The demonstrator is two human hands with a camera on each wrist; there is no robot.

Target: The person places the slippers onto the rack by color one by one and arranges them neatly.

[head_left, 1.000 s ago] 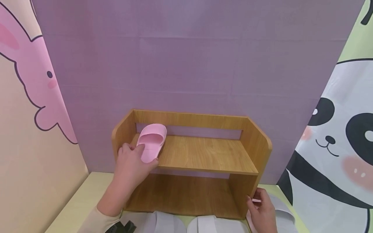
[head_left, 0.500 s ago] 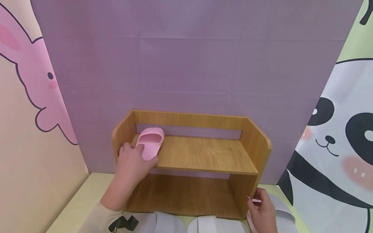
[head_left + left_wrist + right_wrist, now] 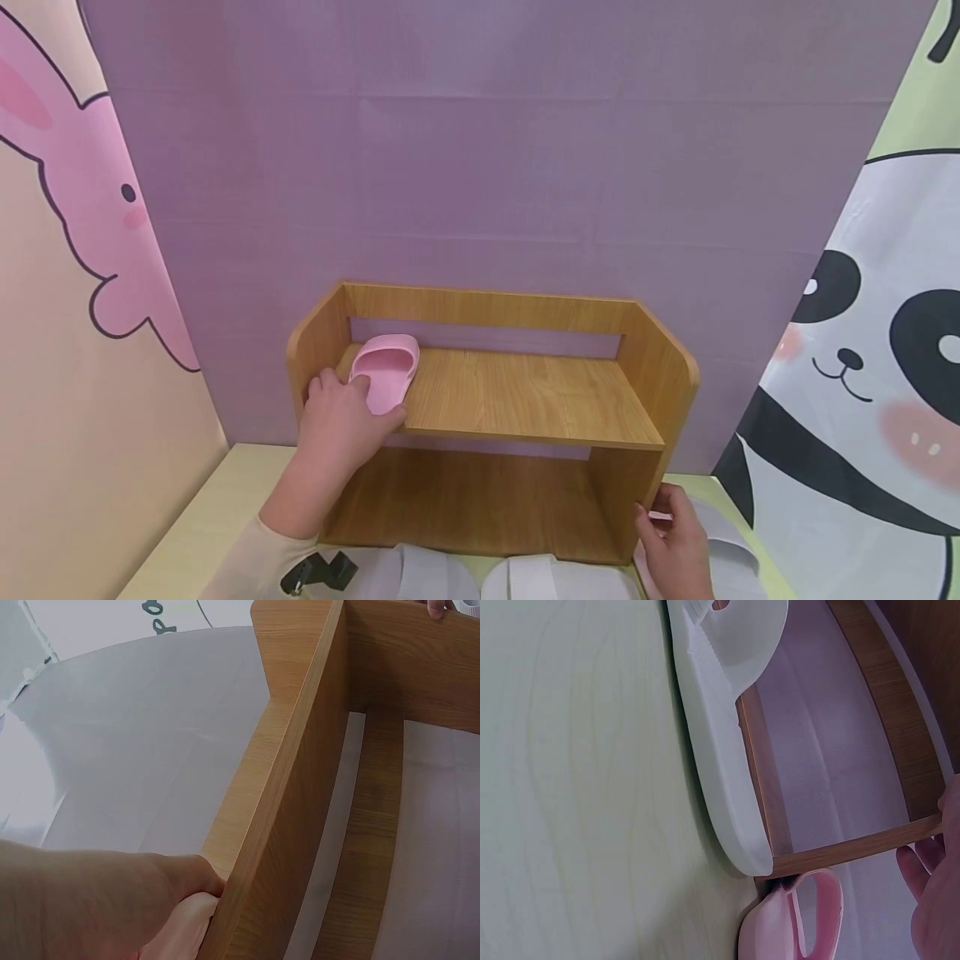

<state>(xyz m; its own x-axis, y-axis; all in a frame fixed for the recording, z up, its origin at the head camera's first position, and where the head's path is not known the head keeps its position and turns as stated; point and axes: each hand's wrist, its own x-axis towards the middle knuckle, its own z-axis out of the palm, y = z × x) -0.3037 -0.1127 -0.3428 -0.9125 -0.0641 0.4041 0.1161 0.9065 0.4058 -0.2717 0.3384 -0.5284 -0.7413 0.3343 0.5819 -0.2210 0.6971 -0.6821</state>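
A pink slipper point(image 3: 390, 362) lies at the left end of the upper board of a small wooden shelf point(image 3: 525, 400), toe to the back. My left hand point(image 3: 337, 433) holds its heel end between thumb and fingers, near the left side panel. In the left wrist view, the slipper's heel point(image 3: 184, 930) shows under the thumb at the board's front edge. Low on the right, my right hand point(image 3: 678, 542) grips the front edge of the shelf's right side panel point(image 3: 651, 467), also seen in the right wrist view with the hand point(image 3: 937, 885) at that edge.
White slippers point(image 3: 532, 579) lie along the shelf's front on the pale table point(image 3: 202, 508). A pale slipper point(image 3: 727, 550) sits right of the shelf, beside my right hand; a pink slipper point(image 3: 769, 930) appears there in the right wrist view. A purple backdrop point(image 3: 480, 183) stands behind.
The pink slipper's raised toe has come down toward the upper board and slightly left, with my left hand still on its heel. My right hand stays in place.
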